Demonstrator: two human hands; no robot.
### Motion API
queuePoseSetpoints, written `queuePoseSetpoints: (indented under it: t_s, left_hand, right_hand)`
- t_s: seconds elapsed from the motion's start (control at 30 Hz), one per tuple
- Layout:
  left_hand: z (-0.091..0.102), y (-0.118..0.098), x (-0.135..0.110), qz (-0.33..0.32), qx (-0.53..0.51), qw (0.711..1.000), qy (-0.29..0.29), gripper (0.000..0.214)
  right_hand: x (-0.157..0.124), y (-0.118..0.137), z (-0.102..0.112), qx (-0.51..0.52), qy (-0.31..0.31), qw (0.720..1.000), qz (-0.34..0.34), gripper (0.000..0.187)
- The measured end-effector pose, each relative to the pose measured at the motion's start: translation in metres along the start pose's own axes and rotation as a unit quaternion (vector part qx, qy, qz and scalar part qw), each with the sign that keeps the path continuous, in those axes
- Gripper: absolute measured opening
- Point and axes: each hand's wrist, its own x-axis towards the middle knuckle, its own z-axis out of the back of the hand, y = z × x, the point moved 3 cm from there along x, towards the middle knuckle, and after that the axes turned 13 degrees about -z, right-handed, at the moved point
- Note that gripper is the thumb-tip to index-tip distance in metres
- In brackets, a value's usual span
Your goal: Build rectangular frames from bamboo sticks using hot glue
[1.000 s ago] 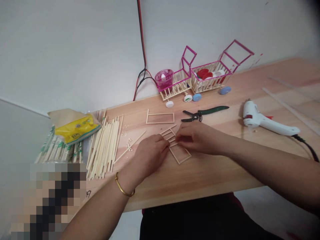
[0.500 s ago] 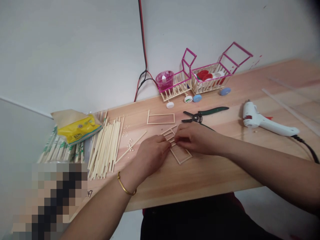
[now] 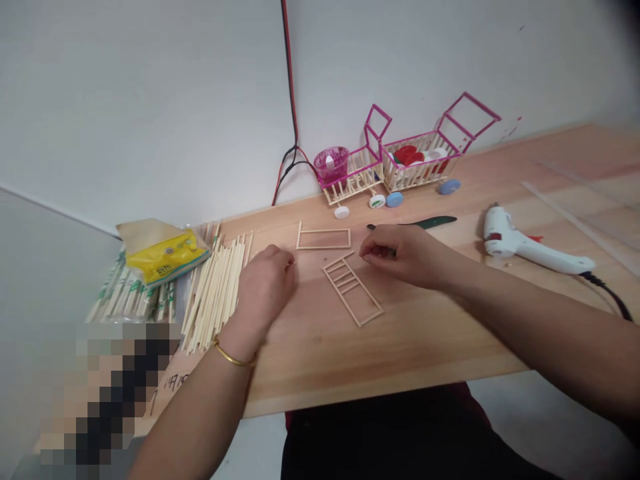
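Note:
A small ladder-like frame of thin wooden sticks (image 3: 351, 285), with several rungs toward its far end, lies flat between my hands, touched by neither. My left hand (image 3: 267, 283) is to its left, beside the stick pile, fingers curled together; anything in them is hidden. On the frame's right, my right hand (image 3: 400, 257) has its fingertips pinched near the frame's far corner, and I cannot make out what is in them. It covers most of the green-handled pliers (image 3: 440, 221). A second, plainer stick frame (image 3: 325, 231) lies just beyond.
Loose wooden sticks (image 3: 215, 293) are piled at left beside a yellow packet (image 3: 167, 257). Two model carts (image 3: 355, 183) (image 3: 423, 163) with pink rims stand by the wall. A white glue gun (image 3: 535, 247) with a black cord lies at right. A pixelated patch hides the lower left.
Both hands have come off the ladder-like frame: my left hand moved left toward the sticks, my right hand shifted slightly up and now covers the pliers' jaws. The frame stays where it was.

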Motion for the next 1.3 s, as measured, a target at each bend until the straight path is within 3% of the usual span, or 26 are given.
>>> queuePoseSetpoints:
  t_s: [0.1, 0.2, 0.37, 0.5, 0.63, 0.73, 0.83, 1.07, 1.3]
  left_hand:
    - [0.001, 0.019, -0.003, 0.058, 0.043, 0.995, 0.061, 0.025]
    - [0.002, 0.027, -0.007, 0.073, 0.033, 0.989, 0.121, 0.022]
    - [0.003, 0.025, -0.01, 0.074, -0.005, 0.988, 0.137, 0.03]
    - [-0.004, 0.015, -0.01, 0.055, -0.003, 0.986, 0.157, 0.021]
    - [-0.002, 0.001, -0.009, 0.02, -0.017, 0.995, 0.094, 0.016]
    - [0.003, -0.011, -0.008, -0.02, -0.095, 0.995, 0.037, 0.013]
    - [0.005, -0.024, -0.008, -0.05, -0.156, 0.986, 0.018, 0.012]
    - [-0.001, -0.047, -0.008, -0.101, -0.211, 0.972, -0.035, 0.008]
    - [-0.008, -0.057, -0.013, -0.1, -0.178, 0.979, 0.026, 0.01]
  right_hand:
    - [0.001, -0.001, 0.002, -0.004, 0.001, 1.0, -0.004, 0.01]
    - [0.002, -0.001, 0.003, -0.017, 0.003, 1.0, -0.007, 0.011]
    - [0.002, -0.003, 0.001, -0.04, 0.013, 0.999, -0.008, 0.012]
    - [0.003, -0.005, -0.001, -0.038, 0.016, 0.999, 0.001, 0.012]
    - [0.002, -0.004, -0.001, -0.026, 0.006, 1.0, 0.01, 0.013]
    - [0.0, 0.002, -0.001, 0.01, -0.004, 1.0, 0.018, 0.013]
    - [-0.005, 0.011, -0.003, 0.044, -0.015, 0.998, 0.043, 0.015]
    - [-0.009, 0.026, -0.01, -0.003, 0.038, 0.992, 0.12, 0.016]
    - [-0.011, 0.017, -0.016, -0.071, 0.152, 0.983, 0.075, 0.015]
